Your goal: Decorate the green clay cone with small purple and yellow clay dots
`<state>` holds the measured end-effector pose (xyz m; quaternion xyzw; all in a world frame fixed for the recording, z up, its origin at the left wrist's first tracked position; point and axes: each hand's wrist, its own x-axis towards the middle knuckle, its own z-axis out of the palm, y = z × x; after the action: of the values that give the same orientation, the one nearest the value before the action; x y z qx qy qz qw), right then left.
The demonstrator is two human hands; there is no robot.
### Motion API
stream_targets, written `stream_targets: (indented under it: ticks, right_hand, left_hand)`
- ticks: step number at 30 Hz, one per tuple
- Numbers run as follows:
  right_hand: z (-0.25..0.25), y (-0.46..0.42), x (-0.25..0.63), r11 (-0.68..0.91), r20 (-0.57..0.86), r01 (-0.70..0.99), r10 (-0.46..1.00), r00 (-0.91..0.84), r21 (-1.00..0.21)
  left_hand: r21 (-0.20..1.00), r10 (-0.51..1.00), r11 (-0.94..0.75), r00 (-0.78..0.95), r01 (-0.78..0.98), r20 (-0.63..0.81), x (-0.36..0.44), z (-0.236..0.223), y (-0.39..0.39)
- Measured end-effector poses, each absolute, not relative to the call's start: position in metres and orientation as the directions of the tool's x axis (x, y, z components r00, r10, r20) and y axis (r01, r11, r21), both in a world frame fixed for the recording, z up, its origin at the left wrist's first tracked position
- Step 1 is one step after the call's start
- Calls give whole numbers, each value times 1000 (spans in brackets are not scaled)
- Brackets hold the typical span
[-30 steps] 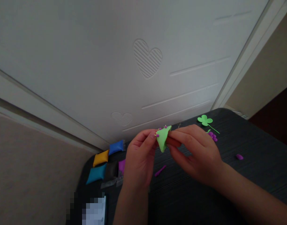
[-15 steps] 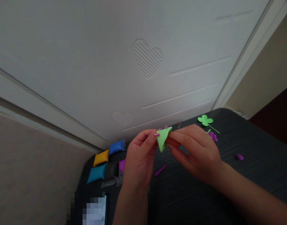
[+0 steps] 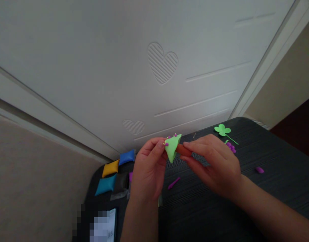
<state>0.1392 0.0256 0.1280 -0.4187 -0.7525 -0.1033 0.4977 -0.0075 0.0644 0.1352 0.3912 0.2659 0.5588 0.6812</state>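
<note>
Over the table, my left hand [image 3: 149, 168] pinches a light green clay cone [image 3: 172, 147] near its pointed end. Small purple bits with yellow tips [image 3: 166, 144] sit on the cone's surface. From the cone's wide side juts a reddish-brown clay stem [image 3: 182, 150]. The thumb and fingers of my right hand [image 3: 217, 164] are closed on this stem. Whether the stem is fixed to the cone cannot be seen. Below the hands, a thin purple clay tool-like piece [image 3: 174, 183] lies on the table.
The dark table [image 3: 207, 215] stands against a white panel [image 3: 94, 67]. At left lie blue [image 3: 127, 157], yellow [image 3: 110, 168], teal [image 3: 105, 185] and black [image 3: 121, 182] clay packets, plus a phone [image 3: 111, 225]. At right are a green clover [image 3: 222, 130], a purple flower [image 3: 231, 147] and a purple lump [image 3: 259, 170].
My right fingers have drawn back to the right along the stem, so more of it shows. The green cone has shifted slightly left and turned a little.
</note>
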Motion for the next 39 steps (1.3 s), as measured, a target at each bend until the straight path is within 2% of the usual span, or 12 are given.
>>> stream_targets:
  ticks: [5, 13, 19, 25, 33, 39]
  right_hand:
    - [127, 26, 139, 615, 831, 747, 534, -157, -254]
    - [128, 25, 138, 604, 820, 736, 560, -117, -307]
    - [129, 23, 138, 602, 799, 695, 598, -65, -393]
    - [131, 23, 138, 599, 740, 655, 667, -90, -461]
    - [130, 27, 136, 614, 747, 632, 660, -83, -473]
    - [126, 30, 132, 630, 718, 574, 689, -102, -523]
  left_hand:
    - [830, 967, 75, 243, -553, 75, -8, 136, 66]
    - [830, 977, 62, 202, -555, 63, -10, 135, 67]
    - [808, 970, 95, 235, -581, 55, -11, 136, 67]
    - [844, 961, 117, 276, -523, 37, -12, 135, 67]
    - [894, 956, 5, 266, -448, 128, -12, 133, 64]
    - [909, 965, -8, 234, -417, 116, -16, 133, 67]
